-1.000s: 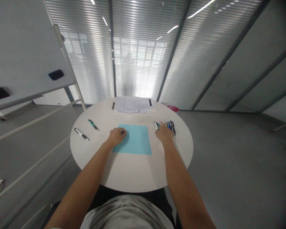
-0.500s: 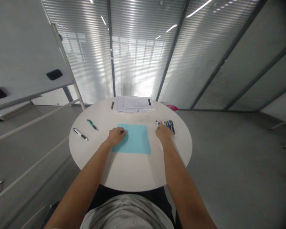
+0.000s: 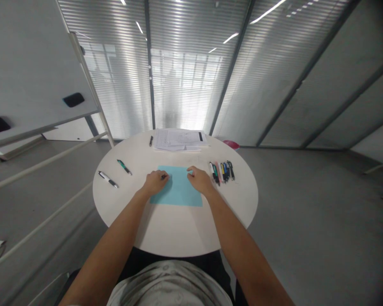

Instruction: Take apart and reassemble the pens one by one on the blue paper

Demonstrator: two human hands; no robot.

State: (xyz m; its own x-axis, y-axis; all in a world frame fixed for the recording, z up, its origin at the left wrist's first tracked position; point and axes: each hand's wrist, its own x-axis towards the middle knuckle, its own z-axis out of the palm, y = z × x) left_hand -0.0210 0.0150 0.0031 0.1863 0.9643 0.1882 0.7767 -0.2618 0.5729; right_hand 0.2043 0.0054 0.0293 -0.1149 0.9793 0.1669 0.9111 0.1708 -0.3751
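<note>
A light-blue sheet of paper lies on the white round table. My left hand rests at the sheet's left edge, its fingers closed round a dark pen, most of which the hand hides. Over the sheet's upper right part is my right hand, thumb and index finger apart, with nothing visible between them. To its right, several pens of different colours lie side by side in a row.
On the left of the table lie a green-and-black pen and a white-and-black pen. Printed papers are stacked at the far edge, with a dark pen beside them. A whiteboard stands at the left.
My right hand has moved left from the row of pens to the blue sheet, and its thumb and index finger now show apart. My left hand has stayed in place.
</note>
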